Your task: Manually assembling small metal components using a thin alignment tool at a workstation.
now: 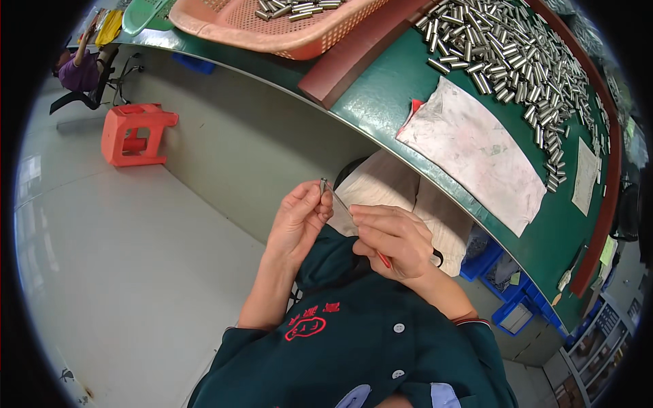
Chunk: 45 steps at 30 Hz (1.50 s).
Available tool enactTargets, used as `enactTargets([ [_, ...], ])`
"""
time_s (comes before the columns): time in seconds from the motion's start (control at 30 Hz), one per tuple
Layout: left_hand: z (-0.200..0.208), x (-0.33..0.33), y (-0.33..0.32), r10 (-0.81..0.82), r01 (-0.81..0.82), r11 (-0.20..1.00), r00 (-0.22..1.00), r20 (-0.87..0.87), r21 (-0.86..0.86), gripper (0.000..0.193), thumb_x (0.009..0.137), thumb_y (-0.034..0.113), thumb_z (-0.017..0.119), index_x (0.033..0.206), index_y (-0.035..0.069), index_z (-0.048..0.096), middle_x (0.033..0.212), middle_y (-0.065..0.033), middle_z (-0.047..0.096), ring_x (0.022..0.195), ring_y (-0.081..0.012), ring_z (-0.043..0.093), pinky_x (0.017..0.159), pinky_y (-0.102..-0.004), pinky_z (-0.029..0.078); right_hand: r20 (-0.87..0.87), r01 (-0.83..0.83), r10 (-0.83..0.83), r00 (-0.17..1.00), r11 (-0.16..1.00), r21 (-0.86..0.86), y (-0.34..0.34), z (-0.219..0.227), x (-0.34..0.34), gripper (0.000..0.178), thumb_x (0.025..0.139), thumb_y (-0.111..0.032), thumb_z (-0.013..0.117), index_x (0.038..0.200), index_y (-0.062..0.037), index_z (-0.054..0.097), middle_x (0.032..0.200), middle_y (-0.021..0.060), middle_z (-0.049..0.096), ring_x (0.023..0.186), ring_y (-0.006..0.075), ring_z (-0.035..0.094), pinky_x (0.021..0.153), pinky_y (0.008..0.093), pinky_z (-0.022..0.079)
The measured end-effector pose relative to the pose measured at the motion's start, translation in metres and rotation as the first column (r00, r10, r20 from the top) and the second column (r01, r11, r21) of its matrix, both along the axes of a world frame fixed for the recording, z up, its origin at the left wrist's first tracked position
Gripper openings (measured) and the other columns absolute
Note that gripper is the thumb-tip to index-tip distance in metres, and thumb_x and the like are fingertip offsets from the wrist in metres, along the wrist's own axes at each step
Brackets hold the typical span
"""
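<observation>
Between the fingertips of my left hand is a small shiny metal cylinder, held upright over my lap. My right hand is closed around a thin tool with a red handle. The tool's slim metal shaft slants up toward the cylinder, and its tip is at or beside it; I cannot tell whether it goes inside. Many similar metal cylinders lie heaped on the green tabletop. A stained white cloth is spread on the table in front of the heap.
A pink basket with more cylinders stands at the table's far left, by a green basket. A red-brown bar divides the tabletop. Blue bins are under the table. On the left are a red stool and a seated person.
</observation>
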<state>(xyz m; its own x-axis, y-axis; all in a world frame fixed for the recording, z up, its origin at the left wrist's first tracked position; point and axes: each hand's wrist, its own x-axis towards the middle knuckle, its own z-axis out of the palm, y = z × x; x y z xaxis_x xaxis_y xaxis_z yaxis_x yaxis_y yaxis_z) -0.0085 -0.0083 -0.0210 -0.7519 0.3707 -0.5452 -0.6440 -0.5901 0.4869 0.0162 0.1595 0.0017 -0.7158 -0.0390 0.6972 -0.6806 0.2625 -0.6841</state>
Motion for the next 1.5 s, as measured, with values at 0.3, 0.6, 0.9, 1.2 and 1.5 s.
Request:
enactTargets([
  [0.3,0.000,-0.001,0.001,0.126,-0.131,0.989,0.990,0.071,0.071,0.014,0.085,0.012,0.053,0.093,0.000,0.054,0.076,-0.0032,0.056,0.069,-0.0087,0.050,0.066,-0.0200,0.043,0.005,0.046,-0.046,0.999,0.999,0.029,-0.001,-0.002,0.006,0.022,0.071,-0.001,0.065,0.089,0.0019,0.053,0.083,0.0163,0.061,0.073,0.0286,0.063,0.060,0.0320,0.053],
  [0.6,-0.012,-0.007,-0.008,0.196,-0.184,0.977,0.974,-0.113,0.105,0.011,0.084,0.008,0.053,0.094,0.004,0.054,0.084,-0.0043,0.053,0.074,-0.0103,0.048,0.070,-0.0223,0.041,0.031,-0.086,0.085,0.996,0.996,0.002,0.003,0.002,0.015,0.025,0.063,0.004,0.059,0.088,0.0012,0.057,0.095,0.0152,0.060,0.073,0.0265,0.062,0.061,0.0298,0.051],
  [0.9,-0.019,0.001,-0.003,0.068,-0.065,0.998,0.987,-0.143,0.026,0.014,0.080,0.007,0.058,0.093,0.007,0.055,0.084,-0.0041,0.050,0.076,-0.0117,0.044,0.072,-0.0238,0.038,-0.068,-0.032,0.018,0.998,0.977,-0.212,0.001,-0.014,0.008,0.013,0.089,-0.014,0.042,0.093,-0.0012,0.039,0.085,0.0215,0.060,0.075,0.0331,0.062,0.059,0.0351,0.052],
  [1.2,-0.018,0.002,0.000,0.059,-0.074,0.996,0.974,-0.218,-0.059,0.013,0.079,0.003,0.058,0.092,0.002,0.056,0.085,-0.0070,0.058,0.075,-0.0125,0.051,0.072,-0.0239,0.042,-0.039,-0.012,0.005,0.999,0.985,-0.172,0.001,-0.010,0.007,0.016,0.091,-0.016,0.036,0.096,-0.0019,0.038,0.081,0.0221,0.060,0.073,0.0347,0.062,0.059,0.0371,0.052],
  [1.5,-0.015,0.004,0.000,0.030,-0.052,0.994,0.973,-0.230,-0.093,0.014,0.078,0.001,0.058,0.092,0.001,0.056,0.085,-0.0072,0.059,0.076,-0.0121,0.053,0.072,-0.0239,0.042,0.000,0.002,-0.002,1.000,0.988,-0.153,0.000,-0.012,0.007,0.017,0.092,-0.019,0.034,0.098,-0.0030,0.036,0.078,0.0230,0.060,0.071,0.0352,0.062,0.060,0.0378,0.052],
])
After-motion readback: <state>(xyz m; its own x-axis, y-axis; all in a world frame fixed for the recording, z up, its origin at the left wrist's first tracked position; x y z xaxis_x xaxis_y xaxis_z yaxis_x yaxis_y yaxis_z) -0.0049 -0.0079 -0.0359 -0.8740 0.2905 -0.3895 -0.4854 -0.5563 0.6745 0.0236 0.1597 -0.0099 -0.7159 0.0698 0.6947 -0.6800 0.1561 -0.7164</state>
